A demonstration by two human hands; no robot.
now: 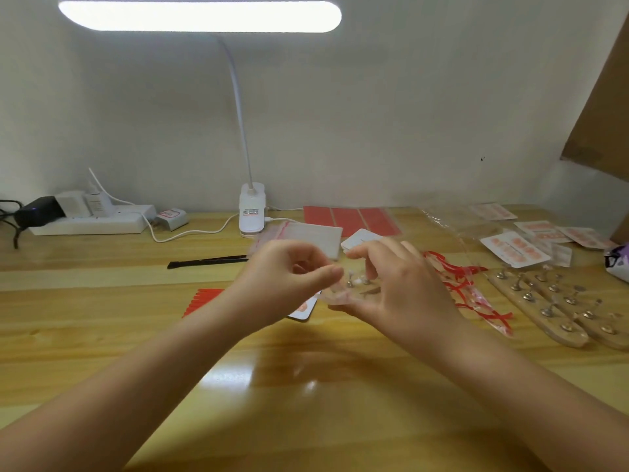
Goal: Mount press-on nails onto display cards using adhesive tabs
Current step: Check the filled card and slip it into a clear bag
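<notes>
Both hands meet above the middle of the wooden desk. My left hand pinches a small clear piece between thumb and fingers. My right hand holds the same clear piece from the other side, fingers curled; small metal nail stands show between the hands. A white display card with pink nails lies on the desk under my left hand, mostly hidden. Red adhesive tab sheets lie at the back.
A clip lamp stands at the back, a power strip at far left. Black tweezers lie to the left. Red strips lie beside my left wrist. Wooden boards with metal stands, finished nail cards and red peeled liners fill the right.
</notes>
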